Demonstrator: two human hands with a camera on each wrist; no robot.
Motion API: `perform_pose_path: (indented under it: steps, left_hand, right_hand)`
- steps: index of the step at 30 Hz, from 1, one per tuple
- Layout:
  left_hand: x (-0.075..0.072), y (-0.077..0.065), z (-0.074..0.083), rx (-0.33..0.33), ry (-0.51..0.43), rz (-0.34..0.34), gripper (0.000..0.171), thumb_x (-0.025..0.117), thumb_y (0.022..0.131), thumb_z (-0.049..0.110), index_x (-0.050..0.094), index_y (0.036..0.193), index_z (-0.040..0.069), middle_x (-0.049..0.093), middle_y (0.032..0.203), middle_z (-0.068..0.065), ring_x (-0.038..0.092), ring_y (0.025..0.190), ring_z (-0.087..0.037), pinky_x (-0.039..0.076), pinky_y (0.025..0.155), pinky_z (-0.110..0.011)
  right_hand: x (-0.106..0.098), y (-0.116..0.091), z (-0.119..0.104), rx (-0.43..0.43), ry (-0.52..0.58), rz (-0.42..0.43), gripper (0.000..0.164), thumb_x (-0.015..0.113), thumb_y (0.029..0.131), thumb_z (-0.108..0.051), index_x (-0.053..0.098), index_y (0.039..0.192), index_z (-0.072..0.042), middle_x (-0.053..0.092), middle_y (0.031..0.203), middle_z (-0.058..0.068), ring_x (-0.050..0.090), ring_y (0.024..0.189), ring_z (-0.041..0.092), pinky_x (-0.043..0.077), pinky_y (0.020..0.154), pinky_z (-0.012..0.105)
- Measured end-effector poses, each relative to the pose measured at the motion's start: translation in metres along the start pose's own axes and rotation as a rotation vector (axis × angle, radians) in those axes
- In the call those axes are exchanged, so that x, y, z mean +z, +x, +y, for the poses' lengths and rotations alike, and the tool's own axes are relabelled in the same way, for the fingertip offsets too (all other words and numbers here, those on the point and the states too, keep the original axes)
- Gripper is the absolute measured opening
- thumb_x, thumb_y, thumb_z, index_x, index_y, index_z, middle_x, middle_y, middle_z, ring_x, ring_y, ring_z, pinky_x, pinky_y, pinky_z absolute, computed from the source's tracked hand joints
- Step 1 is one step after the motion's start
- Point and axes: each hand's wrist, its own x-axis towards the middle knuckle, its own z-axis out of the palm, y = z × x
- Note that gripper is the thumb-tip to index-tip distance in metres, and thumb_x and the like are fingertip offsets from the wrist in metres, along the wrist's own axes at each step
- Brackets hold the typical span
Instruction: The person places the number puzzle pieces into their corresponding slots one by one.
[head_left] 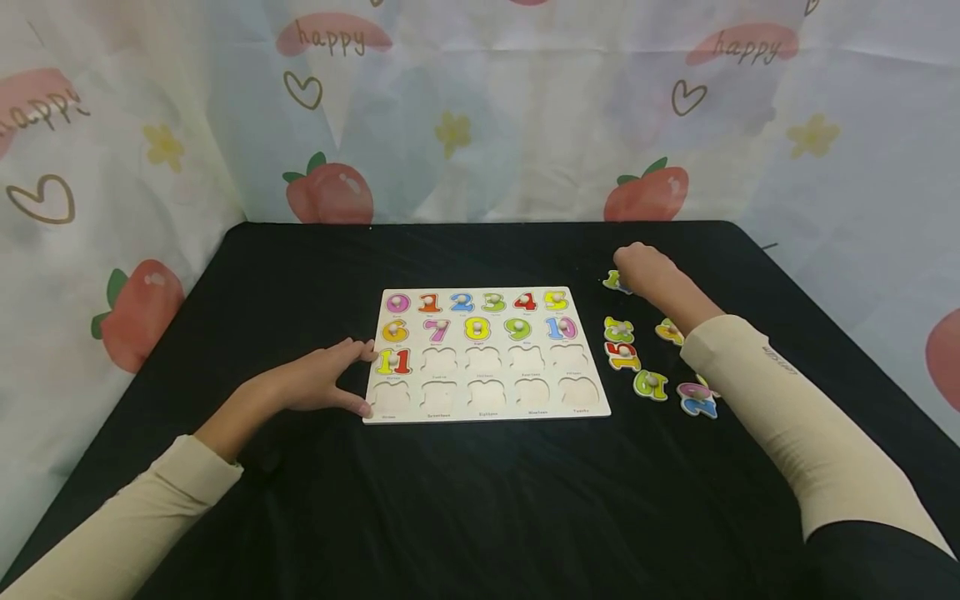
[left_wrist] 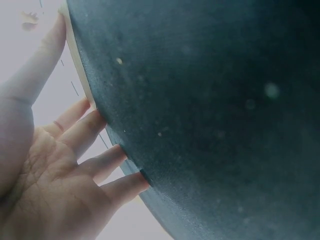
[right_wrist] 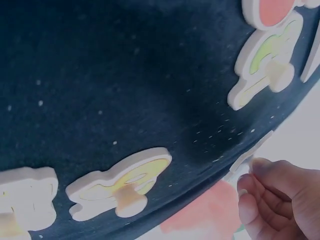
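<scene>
The left hand [head_left: 318, 379] touched the left end of a number board [head_left: 504, 358], fingers straight and spread. The right hand [head_left: 651, 273], fingers curled, pinched a number piece [head_left: 617, 282] beyond the board's far right corner. From that piece, the board lay leftward and nearer the person, its long side running left to right; the left hand was closer to it.

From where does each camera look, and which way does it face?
Head: on the head, facing forward and down at the puzzle board; left-hand grip, right-hand grip and sleeves show.
Left wrist: on that wrist, facing the board's edge; thumb and fingers show.
Right wrist: on that wrist, facing number pieces; thumb and fingers show.
Shared: head and right wrist show right-hand grip and number pieces.
</scene>
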Motion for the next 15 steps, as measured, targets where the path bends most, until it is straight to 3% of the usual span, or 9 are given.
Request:
perform_pose_path:
  steps: [8, 15]
  left_hand:
    - [0.0, 0.0, 0.001, 0.006, -0.002, 0.005, 0.086, 0.077, 0.072, 0.045, 0.04, 0.137, 0.002, 0.029, 0.147, -0.023, 0.021, 0.135, -0.041, 0.026, 0.103, -0.056]
    - [0.0, -0.001, 0.002, 0.009, 0.001, 0.011, 0.085, 0.078, 0.072, 0.043, 0.041, 0.136, 0.001, 0.03, 0.147, -0.023, 0.027, 0.133, -0.04, 0.028, 0.102, -0.055]
  right_hand:
    - [-0.003, -0.012, -0.016, -0.077, 0.018, 0.027, 0.004, 0.061, 0.087, 0.001, 0.063, 0.085, 0.004, 0.054, 0.067, 0.009, 0.052, 0.059, 0.022, 0.045, 0.057, 0.034]
    - [-0.011, -0.027, -0.035, -0.154, 0.018, -0.005, 0.011, 0.06, 0.086, 0.002, 0.063, 0.076, 0.0, 0.05, 0.061, 0.006, 0.048, 0.053, 0.018, 0.041, 0.053, 0.03]
